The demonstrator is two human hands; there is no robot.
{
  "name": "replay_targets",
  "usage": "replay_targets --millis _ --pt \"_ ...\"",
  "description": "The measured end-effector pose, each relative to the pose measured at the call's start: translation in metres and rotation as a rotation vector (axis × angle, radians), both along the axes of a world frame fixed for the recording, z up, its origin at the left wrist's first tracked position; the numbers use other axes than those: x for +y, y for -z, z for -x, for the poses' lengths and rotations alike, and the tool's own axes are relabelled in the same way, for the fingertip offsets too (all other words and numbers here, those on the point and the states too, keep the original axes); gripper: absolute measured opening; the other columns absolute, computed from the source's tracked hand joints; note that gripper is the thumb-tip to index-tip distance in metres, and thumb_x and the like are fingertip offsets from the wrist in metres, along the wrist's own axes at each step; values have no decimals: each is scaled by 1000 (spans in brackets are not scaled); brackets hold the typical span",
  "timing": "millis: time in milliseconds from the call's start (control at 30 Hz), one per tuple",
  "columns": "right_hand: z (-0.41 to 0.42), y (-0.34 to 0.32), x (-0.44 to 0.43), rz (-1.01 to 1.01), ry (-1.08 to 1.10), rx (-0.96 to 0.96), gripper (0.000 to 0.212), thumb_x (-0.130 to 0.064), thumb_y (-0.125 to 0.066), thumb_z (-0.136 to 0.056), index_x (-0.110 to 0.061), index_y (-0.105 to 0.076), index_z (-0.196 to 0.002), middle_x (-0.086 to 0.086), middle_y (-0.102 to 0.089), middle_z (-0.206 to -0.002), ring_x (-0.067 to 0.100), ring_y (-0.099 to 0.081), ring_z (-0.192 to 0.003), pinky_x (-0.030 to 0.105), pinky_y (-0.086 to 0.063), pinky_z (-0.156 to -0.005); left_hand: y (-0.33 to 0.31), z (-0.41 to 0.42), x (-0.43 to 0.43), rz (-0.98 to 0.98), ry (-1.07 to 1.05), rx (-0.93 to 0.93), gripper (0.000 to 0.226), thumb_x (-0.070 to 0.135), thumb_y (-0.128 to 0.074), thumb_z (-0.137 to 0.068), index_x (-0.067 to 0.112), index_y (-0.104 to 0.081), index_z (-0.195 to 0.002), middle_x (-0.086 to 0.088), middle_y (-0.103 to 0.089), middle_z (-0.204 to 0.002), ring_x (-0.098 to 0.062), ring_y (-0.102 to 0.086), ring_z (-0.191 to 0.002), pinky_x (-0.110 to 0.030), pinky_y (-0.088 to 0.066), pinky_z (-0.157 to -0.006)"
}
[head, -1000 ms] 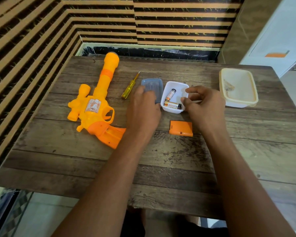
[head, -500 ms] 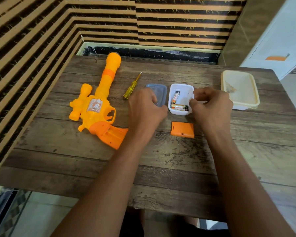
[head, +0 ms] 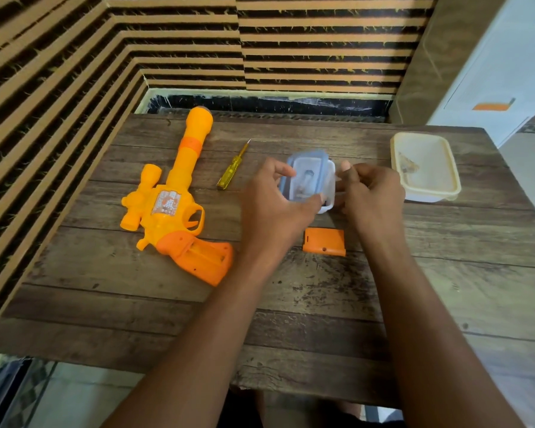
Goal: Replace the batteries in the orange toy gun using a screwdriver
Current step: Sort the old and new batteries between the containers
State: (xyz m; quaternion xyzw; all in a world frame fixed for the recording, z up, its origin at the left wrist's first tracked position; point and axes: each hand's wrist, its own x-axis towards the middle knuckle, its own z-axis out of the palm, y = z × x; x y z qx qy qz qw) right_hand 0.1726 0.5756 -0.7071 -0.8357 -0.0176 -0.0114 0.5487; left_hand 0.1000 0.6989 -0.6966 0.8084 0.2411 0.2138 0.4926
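Note:
The orange toy gun (head: 170, 196) lies on the wooden table (head: 136, 304) at the left, its open battery bay in the grip facing up. A yellow screwdriver (head: 233, 166) rests just right of the barrel. The orange battery cover (head: 324, 242) lies flat between my wrists. My left hand (head: 272, 208) holds a translucent blue lid (head: 306, 173) over the small white container (head: 329, 193), where batteries show dimly through the lid. My right hand (head: 371, 193) grips the container's right side.
A cream lidded plastic box (head: 426, 168) stands at the table's back right, close to my right hand. Striped wall panels border the table at the left and the back. The table's front edge is near my elbows.
My left hand picked the blue lid up from the table and brought it right, over the white container. My right hand stayed on the container's side.

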Motion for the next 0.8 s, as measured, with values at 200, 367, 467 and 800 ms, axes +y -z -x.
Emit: replay_targets --millis 200,367,467,800 --pt "-1 -1 -5 -27 -21 42 41 -41 -59 -103 -10 -74 -82 6 -77 -71 28 -77 -72 53 -63 -75 6 -2 -4 -82 53 -2 51 36 -99 -67 16 -71 -105 4 -66 -116 -17 -66 -109 -45 -62 -83" --pt "-3 3 -5 74 -54 19 28 -41 -73 -88 -16 -81 -99 2 -76 -75 23 -75 -71 50 -64 -74 7 -3 -5 -107 21 -35 20 25 -87 -86 11 -78 -98 5 -69 -106 -10 -68 -96 -33 -59 -83" --pt "-5 4 -4 86 -39 35 22 -33 -78 -89 -14 -80 -99 1 -75 -77 21 -73 -74 44 -64 -76 9 -6 -2 -64 -10 21 16 15 -78 -95 12 -72 -109 7 -69 -97 1 -65 -82 -12 -51 -64" --pt "20 -18 12 -44 -66 -154 10 -16 -73 -92 -17 -72 -82 -7 -66 -64 9 -61 -59 34 -52 -59 -6 -14 -3 287 -64 45 52 42 -38 -114 20 -56 -71 4 -61 -71 -8 -60 -66 -30 -47 -63"
